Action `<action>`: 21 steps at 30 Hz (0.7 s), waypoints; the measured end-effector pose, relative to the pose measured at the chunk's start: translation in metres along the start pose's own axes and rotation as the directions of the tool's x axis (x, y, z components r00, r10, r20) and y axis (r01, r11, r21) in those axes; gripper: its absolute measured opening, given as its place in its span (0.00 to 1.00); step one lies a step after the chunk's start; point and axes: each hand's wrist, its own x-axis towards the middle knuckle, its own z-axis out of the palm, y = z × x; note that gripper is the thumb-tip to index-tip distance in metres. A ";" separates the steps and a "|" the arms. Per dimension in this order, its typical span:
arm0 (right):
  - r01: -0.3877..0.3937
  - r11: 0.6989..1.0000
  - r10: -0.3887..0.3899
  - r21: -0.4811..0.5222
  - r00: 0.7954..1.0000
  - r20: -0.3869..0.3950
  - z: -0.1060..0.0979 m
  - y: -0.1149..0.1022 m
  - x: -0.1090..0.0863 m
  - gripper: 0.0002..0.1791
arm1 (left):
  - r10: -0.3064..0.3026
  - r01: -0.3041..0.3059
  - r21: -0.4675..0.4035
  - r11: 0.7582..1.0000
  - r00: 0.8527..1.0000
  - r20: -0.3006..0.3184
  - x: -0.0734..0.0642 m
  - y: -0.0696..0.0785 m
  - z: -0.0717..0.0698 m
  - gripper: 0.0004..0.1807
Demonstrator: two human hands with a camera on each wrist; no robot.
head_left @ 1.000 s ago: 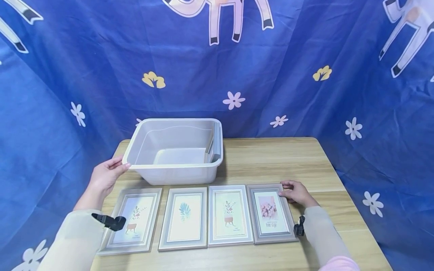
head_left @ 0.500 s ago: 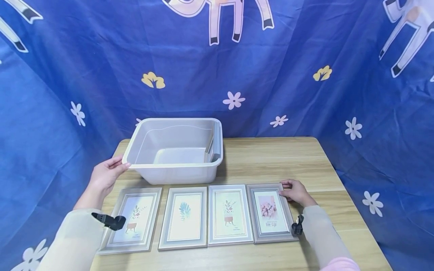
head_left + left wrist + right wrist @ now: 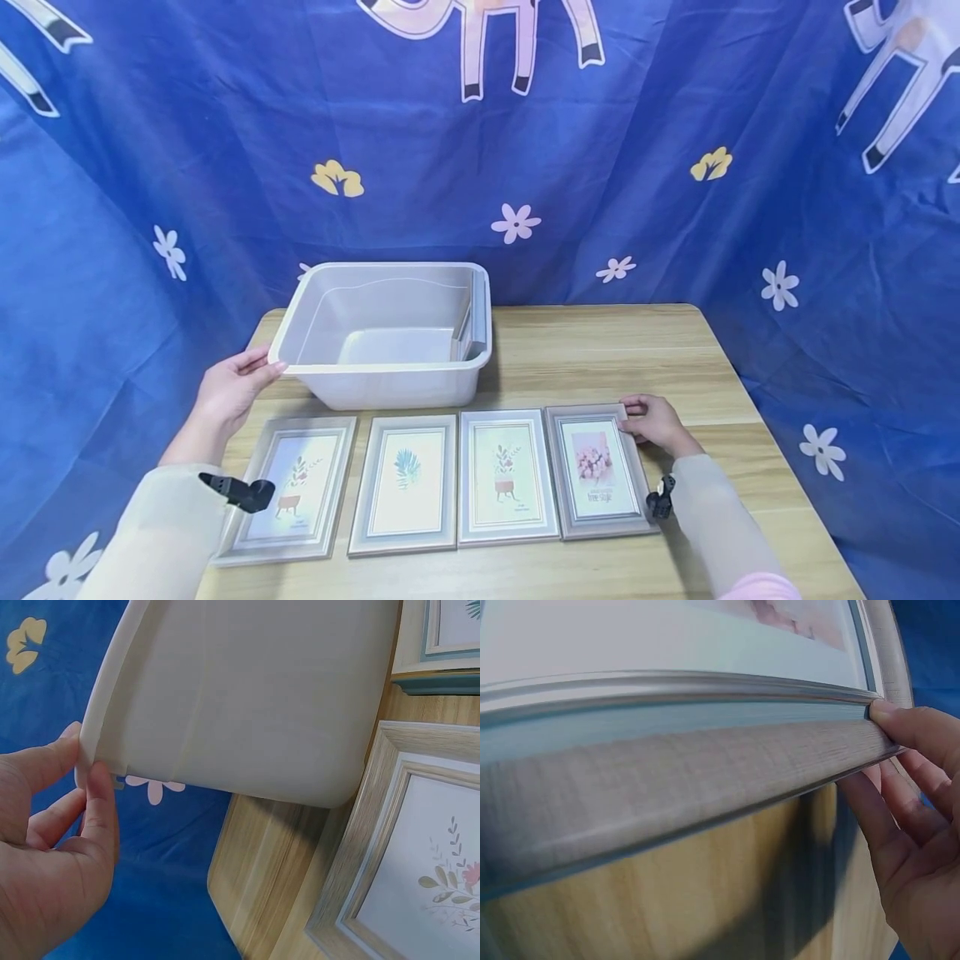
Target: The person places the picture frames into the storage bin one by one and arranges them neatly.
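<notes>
My left hand (image 3: 228, 396) pinches the near left corner of a white plastic tub's rim; the tub (image 3: 390, 387) stands at the back left of the table. In the left wrist view, thumb and fingers close on the tub's rim (image 3: 88, 742). At the right end of a row of picture frames, my right hand (image 3: 654, 425) grips the far right corner of the frame with pink flowers (image 3: 555, 467). The right wrist view shows the thumb (image 3: 911, 724) on top of this picture frame (image 3: 667, 772) and fingers under its edge.
Left of the gripped frame lie a frame with a potted plant (image 3: 508, 479), one with a blue leaf (image 3: 405, 483) and another potted-plant one (image 3: 288, 492). Frames (image 3: 477, 312) stand on edge inside the tub's right end. Blue curtain (image 3: 570, 150) surrounds the wooden table (image 3: 600, 350).
Hardly anything differs. The far edge of the pink-flower picture frame and my right hand appear very slightly higher. My left hand stays on the tub's rim.
</notes>
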 end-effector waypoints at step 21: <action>0.054 0.994 -0.069 0.095 0.986 0.155 -0.044 -0.032 -0.002 0.31 | -0.001 0.000 0.010 1.000 1.000 0.016 0.002 -0.003 -0.003 0.42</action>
